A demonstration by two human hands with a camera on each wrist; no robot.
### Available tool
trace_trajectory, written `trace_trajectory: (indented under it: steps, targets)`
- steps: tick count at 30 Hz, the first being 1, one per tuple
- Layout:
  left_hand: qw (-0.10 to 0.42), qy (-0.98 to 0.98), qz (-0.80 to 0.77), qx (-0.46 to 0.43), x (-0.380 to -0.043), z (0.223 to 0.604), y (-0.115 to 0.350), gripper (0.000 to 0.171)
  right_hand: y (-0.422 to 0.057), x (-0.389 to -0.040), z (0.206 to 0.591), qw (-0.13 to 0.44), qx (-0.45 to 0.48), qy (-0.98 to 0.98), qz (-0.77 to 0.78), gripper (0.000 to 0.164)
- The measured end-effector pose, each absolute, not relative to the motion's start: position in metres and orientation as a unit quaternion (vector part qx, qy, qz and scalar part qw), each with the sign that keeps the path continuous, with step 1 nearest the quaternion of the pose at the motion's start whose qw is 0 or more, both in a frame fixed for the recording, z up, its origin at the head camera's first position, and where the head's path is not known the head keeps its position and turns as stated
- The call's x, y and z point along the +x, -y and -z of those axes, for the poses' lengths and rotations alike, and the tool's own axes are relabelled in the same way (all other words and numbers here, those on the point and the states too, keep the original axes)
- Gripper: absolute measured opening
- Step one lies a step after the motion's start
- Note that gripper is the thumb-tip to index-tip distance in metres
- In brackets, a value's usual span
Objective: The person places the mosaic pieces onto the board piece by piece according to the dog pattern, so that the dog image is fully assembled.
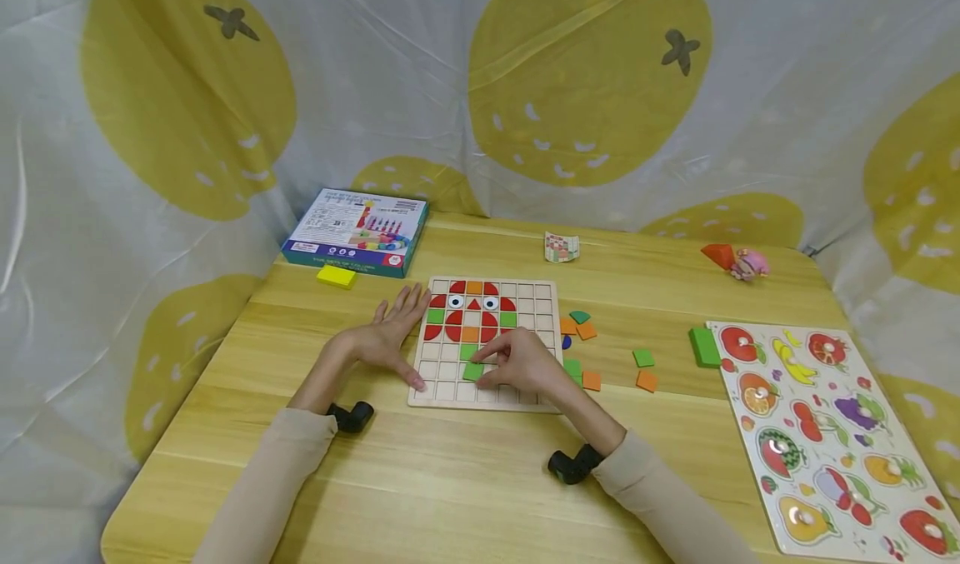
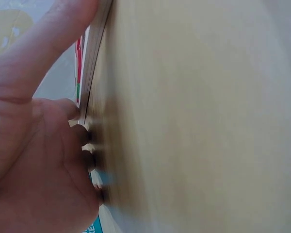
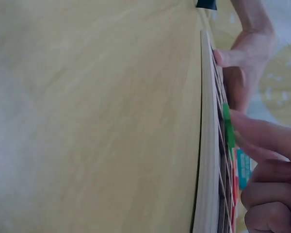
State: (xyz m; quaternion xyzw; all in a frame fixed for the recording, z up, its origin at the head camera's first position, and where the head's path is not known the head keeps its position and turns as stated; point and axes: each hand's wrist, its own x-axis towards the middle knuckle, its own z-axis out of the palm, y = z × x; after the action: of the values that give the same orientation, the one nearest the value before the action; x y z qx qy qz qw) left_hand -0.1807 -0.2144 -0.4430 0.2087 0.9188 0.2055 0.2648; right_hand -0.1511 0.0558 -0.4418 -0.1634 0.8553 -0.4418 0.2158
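Observation:
A wooden grid board (image 1: 442,393) lies on the table, bearing red, orange, green and eye-marked tiles in its upper part. My right hand (image 1: 521,364) is over its lower middle, thumb and index finger pinching a green square tile (image 1: 472,371) at the board's surface. Just above that tile is another green square tile (image 1: 468,352). In the right wrist view the held tile (image 3: 228,124) shows edge-on at the fingertips. My left hand (image 1: 386,339) rests along the board's left edge with fingers spread, its thumb on the lower left corner.
Loose orange, green and blue tiles (image 1: 643,357) lie right of the board. A boxed set (image 1: 356,231) and a yellow block (image 1: 336,277) are at back left. A patterned card (image 1: 561,247) lies behind the board. Far right are a fruit puzzle board (image 1: 825,397) and a green block (image 1: 704,347).

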Motion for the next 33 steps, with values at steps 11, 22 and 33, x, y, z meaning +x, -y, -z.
trace_trajectory:
  steps: [11,22,33]
  targets:
    - [0.267,-0.919,-0.203,0.207,-0.182,0.444,0.215,0.142,-0.047,-0.156,0.442,0.238,-0.198,-0.848,0.430,0.023]
    - [0.264,-0.918,-0.203,0.213,-0.180,0.443,0.215,0.144,-0.135,-0.170,0.428,0.207,-0.168,-0.855,0.445,0.023]
    - [0.265,-0.920,-0.197,0.211,-0.182,0.444,0.214,0.143,-0.192,-0.172,0.448,0.230,-0.094,-0.860,0.445,0.019]
